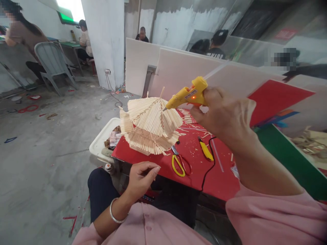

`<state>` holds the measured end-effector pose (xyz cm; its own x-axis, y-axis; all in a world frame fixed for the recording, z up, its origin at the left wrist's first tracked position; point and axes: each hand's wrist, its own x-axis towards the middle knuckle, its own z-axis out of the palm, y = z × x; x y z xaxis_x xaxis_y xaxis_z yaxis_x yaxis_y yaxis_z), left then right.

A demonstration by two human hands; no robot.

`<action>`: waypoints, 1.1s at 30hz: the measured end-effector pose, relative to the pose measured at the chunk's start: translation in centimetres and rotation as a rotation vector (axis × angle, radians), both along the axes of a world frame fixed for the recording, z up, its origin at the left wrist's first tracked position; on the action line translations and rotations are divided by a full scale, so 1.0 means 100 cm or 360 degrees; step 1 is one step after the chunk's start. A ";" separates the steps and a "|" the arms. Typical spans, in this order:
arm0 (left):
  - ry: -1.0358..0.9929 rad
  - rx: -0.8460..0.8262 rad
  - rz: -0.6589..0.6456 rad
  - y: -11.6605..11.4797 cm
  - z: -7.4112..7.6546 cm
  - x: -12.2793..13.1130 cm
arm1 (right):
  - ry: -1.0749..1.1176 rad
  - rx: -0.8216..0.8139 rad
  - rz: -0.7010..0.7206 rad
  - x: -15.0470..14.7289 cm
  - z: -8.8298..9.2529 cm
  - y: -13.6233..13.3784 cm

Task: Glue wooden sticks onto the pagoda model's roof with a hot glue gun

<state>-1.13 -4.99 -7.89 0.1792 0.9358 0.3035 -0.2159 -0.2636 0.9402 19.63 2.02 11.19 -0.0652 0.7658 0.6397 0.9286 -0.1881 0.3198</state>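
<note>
My right hand (224,115) grips a yellow glue gun (187,95), its nozzle touching the roof of a small house model made of wooden sticks (149,124). The model stands on a red table (201,177). My left hand (141,177) hovers at the table's near edge, fingers curled with thumb and fingertips pinched together; anything between them is too small to see. A bangle sits on that wrist.
Yellow-handled scissors (178,163), a yellow utility knife (205,151) and the gun's black cord (211,166) lie on the table among loose sticks. A white tray (100,144) sits left of the table. White boards stand behind. Other people sit at far tables.
</note>
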 end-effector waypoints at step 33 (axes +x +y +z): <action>0.0095 -0.0128 0.0006 -0.003 -0.011 0.000 | 0.0067 -0.0063 0.0016 -0.006 0.002 0.005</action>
